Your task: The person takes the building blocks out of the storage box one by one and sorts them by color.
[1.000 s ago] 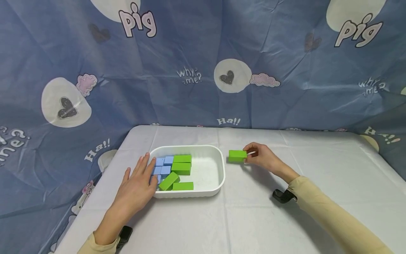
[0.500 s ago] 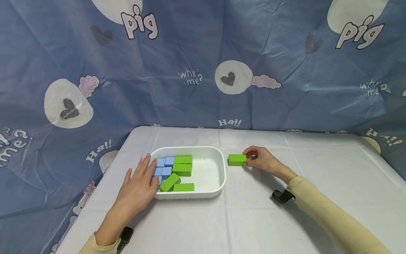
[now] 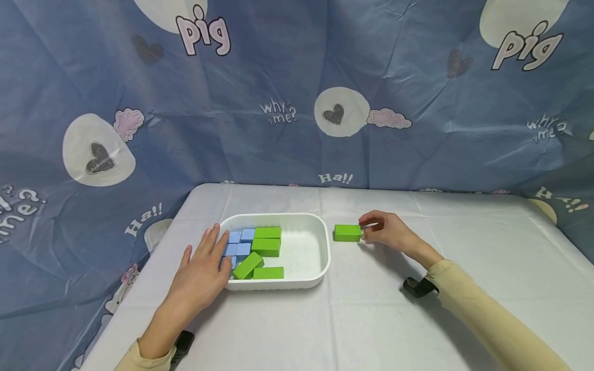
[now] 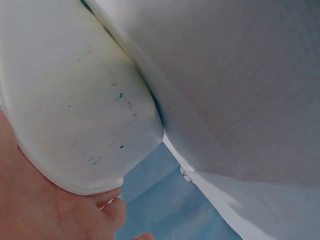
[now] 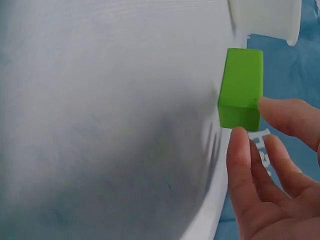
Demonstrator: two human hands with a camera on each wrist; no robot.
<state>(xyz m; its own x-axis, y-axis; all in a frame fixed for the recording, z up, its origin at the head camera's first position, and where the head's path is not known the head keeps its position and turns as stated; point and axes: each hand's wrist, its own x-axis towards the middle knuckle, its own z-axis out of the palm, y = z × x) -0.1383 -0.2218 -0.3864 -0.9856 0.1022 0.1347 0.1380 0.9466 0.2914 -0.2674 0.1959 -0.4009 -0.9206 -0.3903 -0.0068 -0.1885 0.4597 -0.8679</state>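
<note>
A white tray [image 3: 303,283] stands on the table in the head view. Blue square blocks [image 3: 242,249] and green rectangular blocks [image 3: 266,247] lie in its left half, one green block tilted over its neighbour. My left hand [image 3: 199,273] rests on the tray's left end with fingers extended, hiding some blue blocks. In the left wrist view, the tray's outer side [image 4: 85,100] lies against that hand. Another green block [image 3: 347,233] lies on the table right of the tray. My right hand [image 3: 387,234] is at its right end, fingers spread, fingertips [image 5: 239,137] close to the block without gripping it.
A white cloth covers the table [image 3: 371,319]. Behind it hangs a blue printed curtain [image 3: 278,149], which also borders the table's left side. Each wrist carries a black device, the right one [image 3: 417,287] just above the cloth.
My right hand has lowered the green block onto the table beside the tray, loosened its fingers and drawn back slightly to the right. My left hand has stayed on the tray.
</note>
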